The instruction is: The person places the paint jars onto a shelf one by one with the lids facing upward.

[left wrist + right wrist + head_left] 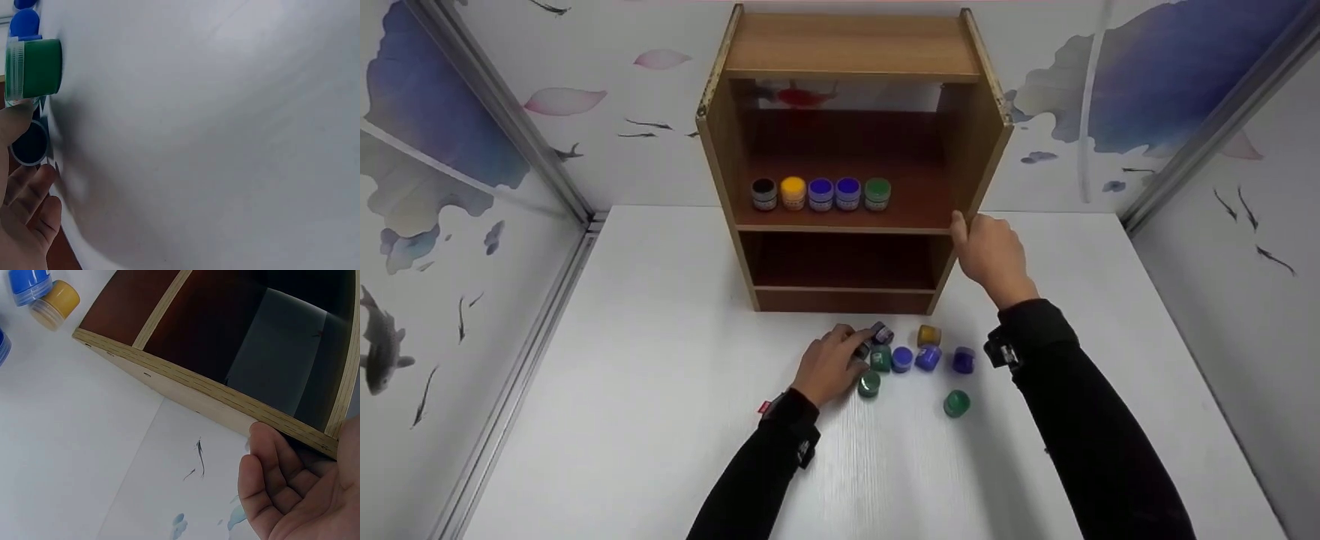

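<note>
A small wooden shelf unit [844, 300] stands upright. My right hand [991, 251] grips the edge of its right side panel, thumb at the front and fingers along the outer face [270, 467]. Down on the table my left hand [831, 365] is among small paint jars, with a dark jar [31, 143] between thumb and fingers. Close by that hand lie another dark jar [883, 333], a green jar [880, 358] and a second green jar [869, 384]. My left hand partly hides the dark jar in the head view.
On the middle shelf [915, 214] a row holds a black jar [763, 194], a yellow jar [793, 193], two blue jars [820, 195] and a green-lidded jar [877, 194]. More blue jars [928, 358], a yellow-brown jar [928, 335] and a green jar [956, 403] lie before the unit.
</note>
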### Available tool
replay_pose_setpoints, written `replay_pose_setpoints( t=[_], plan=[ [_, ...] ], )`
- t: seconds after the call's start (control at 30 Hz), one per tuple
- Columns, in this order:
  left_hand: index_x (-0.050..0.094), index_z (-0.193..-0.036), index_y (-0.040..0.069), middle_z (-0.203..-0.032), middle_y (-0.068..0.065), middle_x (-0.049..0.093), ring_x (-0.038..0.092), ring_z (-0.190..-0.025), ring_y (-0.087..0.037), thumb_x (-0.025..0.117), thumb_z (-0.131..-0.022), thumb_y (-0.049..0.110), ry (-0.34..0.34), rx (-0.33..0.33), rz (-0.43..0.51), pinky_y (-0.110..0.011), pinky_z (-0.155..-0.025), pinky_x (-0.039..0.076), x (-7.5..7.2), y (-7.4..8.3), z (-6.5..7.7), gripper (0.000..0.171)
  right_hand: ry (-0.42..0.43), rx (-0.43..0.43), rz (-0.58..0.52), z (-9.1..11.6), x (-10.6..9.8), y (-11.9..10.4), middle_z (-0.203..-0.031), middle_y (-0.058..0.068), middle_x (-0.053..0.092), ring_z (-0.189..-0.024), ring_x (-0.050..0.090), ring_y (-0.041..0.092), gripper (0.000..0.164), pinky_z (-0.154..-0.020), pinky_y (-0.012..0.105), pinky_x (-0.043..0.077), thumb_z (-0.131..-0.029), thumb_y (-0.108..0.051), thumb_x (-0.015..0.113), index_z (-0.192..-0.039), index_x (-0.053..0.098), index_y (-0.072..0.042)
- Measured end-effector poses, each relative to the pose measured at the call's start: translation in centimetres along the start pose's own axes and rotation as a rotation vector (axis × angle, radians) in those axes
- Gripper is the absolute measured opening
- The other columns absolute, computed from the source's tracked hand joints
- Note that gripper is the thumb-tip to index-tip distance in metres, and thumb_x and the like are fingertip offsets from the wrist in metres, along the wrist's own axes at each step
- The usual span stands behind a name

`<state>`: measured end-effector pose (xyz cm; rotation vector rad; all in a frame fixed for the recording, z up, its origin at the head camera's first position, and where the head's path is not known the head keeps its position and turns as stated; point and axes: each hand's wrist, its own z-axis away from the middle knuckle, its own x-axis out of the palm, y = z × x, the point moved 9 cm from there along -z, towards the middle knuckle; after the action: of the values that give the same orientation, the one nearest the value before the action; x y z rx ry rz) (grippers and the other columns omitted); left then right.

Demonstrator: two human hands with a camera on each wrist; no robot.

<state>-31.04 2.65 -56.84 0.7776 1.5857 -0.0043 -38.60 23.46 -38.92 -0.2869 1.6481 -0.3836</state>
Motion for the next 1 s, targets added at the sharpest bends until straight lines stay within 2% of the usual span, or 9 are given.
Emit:
replay_pose_setpoints(
  t=[0.3, 0.5, 0.67, 0.83, 1.0],
  plan=[
    [0.063, -0.128, 0.025, -0.114, -0.008, 0.064, 0.067, -0.091, -0.023, 0.071, -0.088, 0.037, 0.077, -0.041, -0.053, -0.038, -0.073, 0.054, 0.4, -0.1, 0.0, 0.042, 0.002, 0.012, -0.007, 0.1, 0.3, 0.2, -0.071, 0.012, 0.05, -0.067, 0.051, 0.028, 0.055, -0.061, 0.041, 0.042, -0.105, -0.044, 0.027, -0.07, 0.046, -0.006],
    [0.064, -0.125, 0.023, -0.109, -0.009, 0.067, 0.067, -0.09, -0.024, 0.072, -0.088, 0.029, 0.116, -0.055, -0.056, -0.039, -0.072, 0.055, 0.2, -0.2, 0.1, 0.038, 0.001, 0.013, -0.005, 0.1, 0.4, 0.2, -0.078, 0.02, 0.058, -0.07, 0.055, 0.031, 0.056, -0.065, 0.046, 0.046, -0.105, -0.044, 0.028, -0.073, 0.049, -0.004],
    [0.06, -0.127, 0.016, -0.108, -0.01, 0.069, 0.068, -0.094, -0.027, 0.075, -0.086, 0.028, 0.107, -0.098, -0.023, -0.04, -0.075, 0.056, 0.1, -0.6, 0.0, 0.045, 0.011, 0.008, -0.005, 0.2, 0.2, 0.1, -0.072, 0.014, 0.052, -0.066, 0.051, 0.028, 0.054, -0.061, 0.042, 0.043, -0.105, -0.043, 0.028, -0.069, 0.045, -0.006],
    [0.062, -0.12, 0.007, -0.108, -0.012, 0.07, 0.068, -0.098, -0.028, 0.075, -0.085, 0.029, 0.085, -0.153, 0.001, -0.04, -0.079, 0.056, 0.1, -1.1, -0.1, 0.044, 0.017, 0.007, -0.002, 0.2, 0.0, 0.0, -0.07, 0.011, 0.048, -0.065, 0.05, 0.027, 0.053, -0.06, 0.041, 0.042, -0.104, -0.043, 0.028, -0.068, 0.043, -0.006],
    [0.062, -0.118, 0.007, -0.108, -0.012, 0.07, 0.068, -0.099, -0.028, 0.076, -0.084, 0.026, 0.08, -0.175, 0.025, -0.041, -0.08, 0.056, 0.0, -1.3, -0.3, 0.042, 0.019, 0.005, 0.0, 0.1, -0.2, 0.0, -0.07, 0.011, 0.048, -0.065, 0.05, 0.027, 0.053, -0.06, 0.041, 0.042, -0.104, -0.043, 0.028, -0.069, 0.044, -0.006]
  ],
)
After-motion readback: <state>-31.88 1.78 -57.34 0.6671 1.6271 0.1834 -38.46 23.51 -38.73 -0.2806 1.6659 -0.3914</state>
